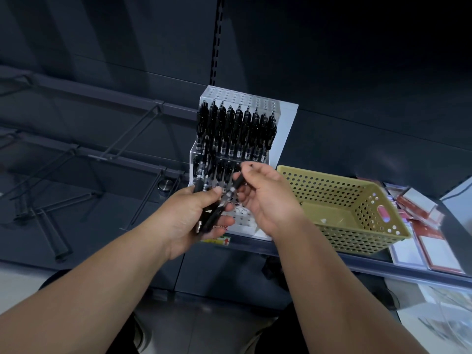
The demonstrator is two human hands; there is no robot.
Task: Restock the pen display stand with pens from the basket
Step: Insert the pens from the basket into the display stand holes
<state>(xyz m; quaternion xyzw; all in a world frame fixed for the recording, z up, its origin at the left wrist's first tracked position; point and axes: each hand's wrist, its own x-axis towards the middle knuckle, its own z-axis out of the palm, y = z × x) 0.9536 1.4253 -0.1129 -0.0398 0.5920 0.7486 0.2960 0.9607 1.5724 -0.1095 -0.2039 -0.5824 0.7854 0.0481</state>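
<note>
**Both hands on pens in front of the tiered stand**

The clear acrylic pen display stand (281, 129) sits at the centre of the frame on a dark shelf (332, 256), whose front edge runs from lower centre toward the right border. Its upper tier is packed with black pens (237, 129) standing nearly upright, caps toward the top of the frame. The lower tier holds pens on its left part only; the white grid of holes (242, 218) at the stand's bottom front shows bare just between the two hands.

Just beside the stand on the right sits the perforated yellow basket (357, 200); its floor looks nearly bare, apart from a small pale scrap. Right of it, at the frame's edge, lie red-and-white packets (421, 208). Left of the stand, dark metal hooks (122, 141) jut out from the back panel, with open room below them.

The left hand (189, 215) is closed around a bundle of black pens (212, 215), their long axes slanting from lower left to upper right. The right hand (268, 195) pinches a single black pen (233, 187) between thumb and fingers; it slants the same way, its upper end toward the stand's lower tier and its lower end meeting the bundle.
</note>
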